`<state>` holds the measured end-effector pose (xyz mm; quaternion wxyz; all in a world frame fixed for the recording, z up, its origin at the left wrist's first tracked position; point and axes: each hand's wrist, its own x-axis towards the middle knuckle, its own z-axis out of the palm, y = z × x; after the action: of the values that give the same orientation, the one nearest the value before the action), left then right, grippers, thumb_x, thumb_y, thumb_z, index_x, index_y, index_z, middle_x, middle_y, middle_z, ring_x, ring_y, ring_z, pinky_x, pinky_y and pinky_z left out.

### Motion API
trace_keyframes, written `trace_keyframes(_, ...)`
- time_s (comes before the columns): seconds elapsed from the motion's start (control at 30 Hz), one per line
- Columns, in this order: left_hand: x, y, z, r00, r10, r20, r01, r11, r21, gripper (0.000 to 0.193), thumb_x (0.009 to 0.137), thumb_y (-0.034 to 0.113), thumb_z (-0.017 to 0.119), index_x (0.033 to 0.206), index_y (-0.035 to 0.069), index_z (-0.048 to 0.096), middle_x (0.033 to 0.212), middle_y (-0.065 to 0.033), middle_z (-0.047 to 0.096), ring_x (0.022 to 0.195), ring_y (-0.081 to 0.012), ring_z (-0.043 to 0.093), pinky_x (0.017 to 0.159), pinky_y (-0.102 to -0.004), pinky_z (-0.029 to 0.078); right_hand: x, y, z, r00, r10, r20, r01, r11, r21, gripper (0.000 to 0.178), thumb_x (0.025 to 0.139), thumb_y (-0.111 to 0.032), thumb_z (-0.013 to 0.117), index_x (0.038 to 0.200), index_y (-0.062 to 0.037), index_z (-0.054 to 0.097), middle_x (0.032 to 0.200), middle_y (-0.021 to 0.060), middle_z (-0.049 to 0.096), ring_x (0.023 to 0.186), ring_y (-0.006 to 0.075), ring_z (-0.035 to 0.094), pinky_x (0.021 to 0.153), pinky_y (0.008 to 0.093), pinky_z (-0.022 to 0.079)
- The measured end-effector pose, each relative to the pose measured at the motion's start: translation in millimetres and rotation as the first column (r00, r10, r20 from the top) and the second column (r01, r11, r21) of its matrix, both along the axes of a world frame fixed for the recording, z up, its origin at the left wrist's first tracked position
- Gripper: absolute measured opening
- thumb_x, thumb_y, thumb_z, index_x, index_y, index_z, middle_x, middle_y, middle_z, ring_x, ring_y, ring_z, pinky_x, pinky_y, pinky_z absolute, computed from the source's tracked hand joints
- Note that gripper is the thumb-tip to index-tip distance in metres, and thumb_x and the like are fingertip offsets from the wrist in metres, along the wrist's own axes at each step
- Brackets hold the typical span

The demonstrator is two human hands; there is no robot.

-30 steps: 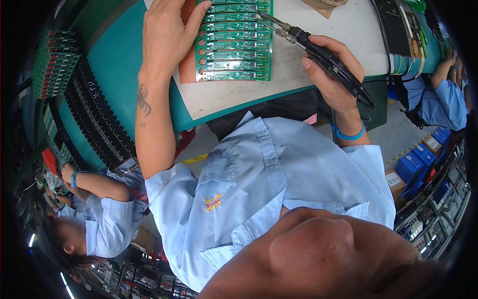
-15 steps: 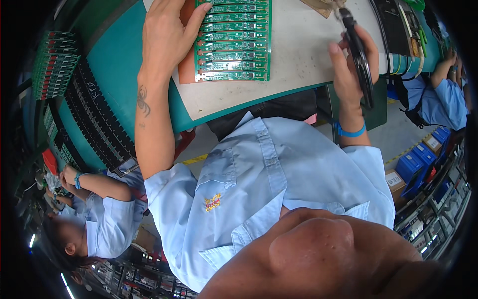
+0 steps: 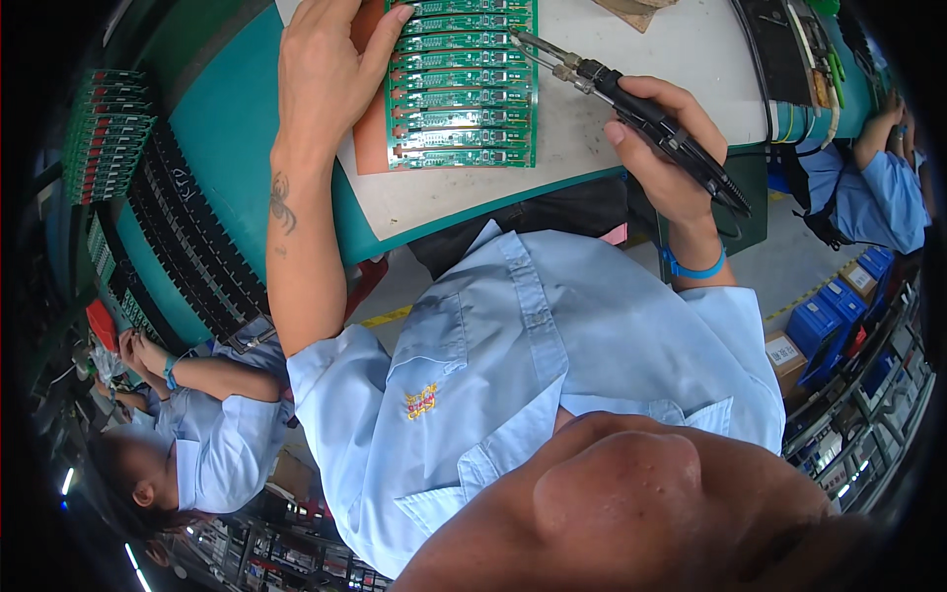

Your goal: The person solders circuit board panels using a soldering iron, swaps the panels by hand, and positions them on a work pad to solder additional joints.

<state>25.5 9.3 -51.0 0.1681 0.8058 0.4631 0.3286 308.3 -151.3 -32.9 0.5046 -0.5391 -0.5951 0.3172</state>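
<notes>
A panel of green circuit boards (image 3: 462, 100), joined in narrow strips, lies on a brown backing sheet (image 3: 371, 142). My left hand (image 3: 321, 77) rests flat along the left side of the panel, its thumb stretched onto the board's edge; the fingertips run out past the top of the picture. In my right hand (image 3: 681, 158) is a black-handled soldering iron (image 3: 646, 116) with two thin metal prongs and a cable behind. Its tips meet over the upper right part of the panel; whether they touch it I cannot tell.
A pale sheet (image 3: 592, 133) covers the green worktop (image 3: 212, 212). Black toothed strips (image 3: 202, 227) and a stack of green boards (image 3: 107, 138) stand at left. A brown scrap (image 3: 636, 12) lies at the back, cables and tools at right. People sit on both sides.
My right hand has swung the soldering iron leftward and down from upright, bringing its tips over the panel. The panel has shifted slightly toward me; my left hand stays on it.
</notes>
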Motion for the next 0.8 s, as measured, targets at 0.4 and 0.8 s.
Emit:
trace_keyframes(0.4,-0.9,1.5,5.3,0.999,-0.034,-0.042,0.033,0.999,-0.021,0.041,0.091,0.015,0.076,0.126,-0.006,0.069,0.112,-0.0207,0.073,0.097,-0.0356,0.068,0.092,-0.0401,0.056,-3.8,2.4,-4.1,1.0,0.004,0.005,-0.004,1.0,0.011,0.043,0.081,0.002,0.083,0.123,0.0021,0.073,0.099,0.0091,0.079,0.077,0.0132,0.068,0.071,0.0235,0.055)
trace_keyframes(0.8,-2.4,1.9,3.2,0.999,-0.029,-0.045,0.029,1.0,0.009,0.041,0.091,0.014,0.076,0.126,-0.006,0.069,0.111,-0.0208,0.073,0.096,-0.0355,0.068,0.091,-0.0403,0.056,10.1,14.9,-20.4,0.939,-0.321,-0.125,0.343,0.906,0.249,0.045,0.081,0.001,0.084,0.125,0.0009,0.072,0.099,0.0095,0.078,0.08,0.0136,0.07,0.076,0.0234,0.056)
